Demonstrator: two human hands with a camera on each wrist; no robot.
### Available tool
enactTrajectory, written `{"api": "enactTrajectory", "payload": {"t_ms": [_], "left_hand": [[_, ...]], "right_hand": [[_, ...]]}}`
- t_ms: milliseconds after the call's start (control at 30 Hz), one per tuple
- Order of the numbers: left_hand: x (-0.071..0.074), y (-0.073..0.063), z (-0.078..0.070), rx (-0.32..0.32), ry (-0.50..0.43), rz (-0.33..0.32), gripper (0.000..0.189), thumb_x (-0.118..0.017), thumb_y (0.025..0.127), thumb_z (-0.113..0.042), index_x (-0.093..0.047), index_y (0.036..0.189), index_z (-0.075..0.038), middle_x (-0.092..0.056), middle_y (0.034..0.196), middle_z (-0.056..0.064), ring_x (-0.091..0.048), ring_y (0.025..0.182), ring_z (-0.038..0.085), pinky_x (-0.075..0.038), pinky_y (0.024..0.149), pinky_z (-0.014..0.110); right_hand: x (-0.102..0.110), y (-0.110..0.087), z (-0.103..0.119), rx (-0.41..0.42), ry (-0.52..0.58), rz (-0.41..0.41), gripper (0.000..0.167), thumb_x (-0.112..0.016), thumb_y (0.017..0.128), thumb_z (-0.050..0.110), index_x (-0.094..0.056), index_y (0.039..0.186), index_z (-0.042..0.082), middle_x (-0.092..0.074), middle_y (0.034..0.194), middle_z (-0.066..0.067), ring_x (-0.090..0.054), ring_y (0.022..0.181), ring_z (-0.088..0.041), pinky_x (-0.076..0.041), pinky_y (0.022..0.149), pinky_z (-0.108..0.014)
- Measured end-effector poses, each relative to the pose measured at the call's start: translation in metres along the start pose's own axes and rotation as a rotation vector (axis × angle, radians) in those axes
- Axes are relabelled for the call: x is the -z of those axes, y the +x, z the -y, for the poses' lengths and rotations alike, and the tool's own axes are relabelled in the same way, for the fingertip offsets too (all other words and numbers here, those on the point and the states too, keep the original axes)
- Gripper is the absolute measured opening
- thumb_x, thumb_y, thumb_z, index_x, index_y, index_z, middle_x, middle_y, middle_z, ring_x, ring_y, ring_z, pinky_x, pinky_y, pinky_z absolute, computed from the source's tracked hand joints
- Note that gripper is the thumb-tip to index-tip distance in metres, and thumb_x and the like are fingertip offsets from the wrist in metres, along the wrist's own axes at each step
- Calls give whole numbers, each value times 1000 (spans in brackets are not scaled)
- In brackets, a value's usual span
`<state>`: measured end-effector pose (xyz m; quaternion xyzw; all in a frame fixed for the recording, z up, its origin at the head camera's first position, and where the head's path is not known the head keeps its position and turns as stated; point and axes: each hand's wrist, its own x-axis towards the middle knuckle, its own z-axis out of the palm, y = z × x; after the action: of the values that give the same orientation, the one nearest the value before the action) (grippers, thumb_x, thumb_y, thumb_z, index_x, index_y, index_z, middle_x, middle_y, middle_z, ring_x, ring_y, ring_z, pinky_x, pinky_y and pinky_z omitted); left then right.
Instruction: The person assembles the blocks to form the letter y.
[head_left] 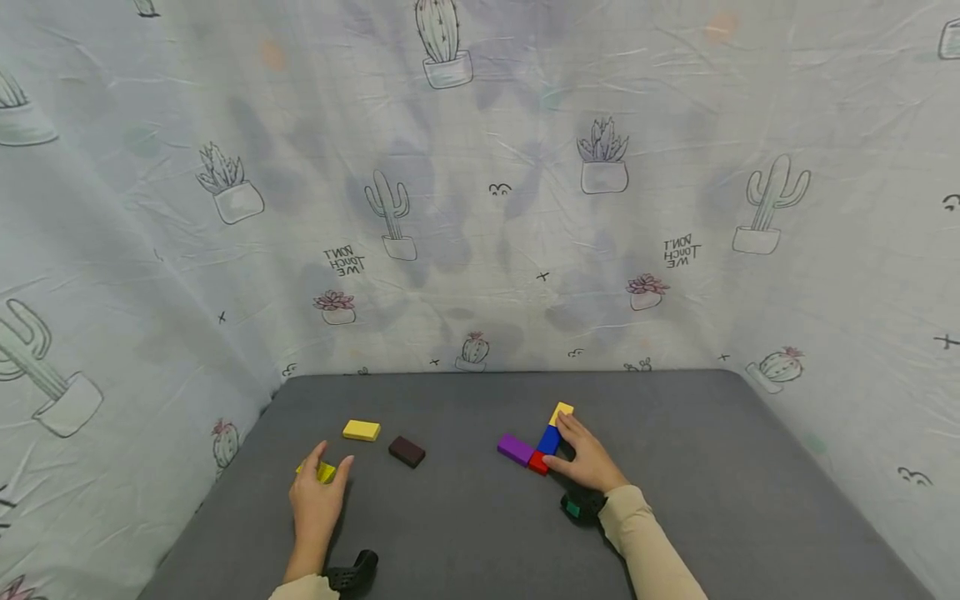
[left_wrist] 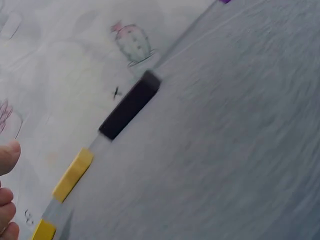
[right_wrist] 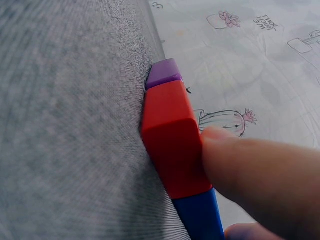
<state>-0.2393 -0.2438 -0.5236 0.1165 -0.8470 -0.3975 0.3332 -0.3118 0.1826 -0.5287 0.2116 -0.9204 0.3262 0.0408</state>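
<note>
My left hand [head_left: 315, 500] has its thumb and fingers spread apart, and a bright yellow block [head_left: 326, 472] shows between them in the head view. The hand partly hides that block. My right hand [head_left: 592, 458] is laid at a row of joined-up blocks: its thumb rests on the red block [right_wrist: 172, 140] and a fingertip touches the yellow end block [head_left: 559, 411]. Between these sits a blue block [head_left: 549, 439]. A purple block [head_left: 515, 449] extends leftward from the red one, making an angled shape.
Right of the left hand lie another yellow block [head_left: 362, 430] and a dark brown block [head_left: 407, 452], both flat on the grey table [head_left: 465, 533]. A cloth [head_left: 480, 142] printed with cacti hangs behind the table and along both sides.
</note>
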Motion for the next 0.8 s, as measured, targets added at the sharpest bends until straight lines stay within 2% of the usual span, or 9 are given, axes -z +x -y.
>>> {"api": "enactTrajectory", "payload": {"t_ms": [133,233,333,433,800], "left_hand": [[10,4,9,19,22,-11,56,-71,86,-18,-49,132,5,-53,123,30,-51,109,46,-41,89,59],[17,8,16,71,47,27,61,-70,87,-23,-46,135,6,-50,128,31,-47,116,48,-37,97,60],[24,12,24,130,89,82,70,-69,87,-30,-40,139,7,-43,135,33,-39,125,49,-31,103,61],[29,15,29,170,138,151,79,-68,87,-36,-33,142,9,-37,139,35,-34,128,50,-28,104,63],[35,25,39,188,223,374,87,-64,87,-46,-29,143,11,-30,141,37,-30,130,52,-26,106,63]], "right_hand": [[0,1,0,-4,-2,8,82,-64,86,45,-33,144,-4,-26,154,-20,-21,142,-40,-25,110,-59],[1,0,0,0,-3,2,82,-64,86,45,-34,144,-5,-27,153,-20,-21,142,-40,-25,110,-59],[1,0,0,5,-2,0,82,-64,86,44,-34,143,-5,-27,153,-20,-22,142,-40,-26,110,-59],[0,-1,0,13,-11,-1,82,-65,86,45,-34,143,-5,-28,153,-21,-23,141,-41,-27,109,-59],[-2,-1,-3,10,-3,-7,81,-65,85,44,-35,143,-4,-28,153,-19,-22,142,-39,-27,110,-58]]}}
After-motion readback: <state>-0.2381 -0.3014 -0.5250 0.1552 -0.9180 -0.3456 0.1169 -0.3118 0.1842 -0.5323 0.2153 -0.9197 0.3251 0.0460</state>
